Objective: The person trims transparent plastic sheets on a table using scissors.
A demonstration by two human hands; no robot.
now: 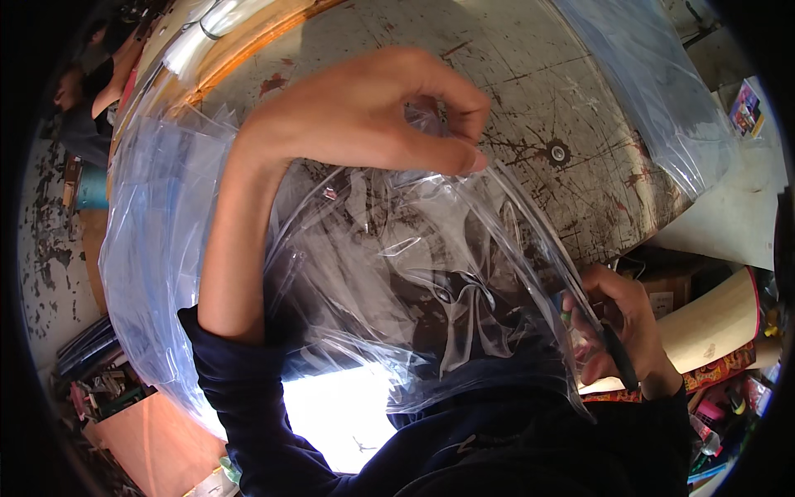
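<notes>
A large clear plastic sheet hangs in folds across my front and over the near side of the scratched table. My left hand is raised above the table, thumb and fingers pinching the sheet's upper edge. At the lower right, my right hand is beside the sheet's right edge, its fingers curled round what looks like scissors with a black handle. Plastic partly covers those fingers, and the blades cannot be made out.
More clear plastic is bunched at the left, and another sheet hangs over the table's far right edge. A cream roll lies at the right above assorted small items. An orange-brown board stands lower left. Another person is at the far left.
</notes>
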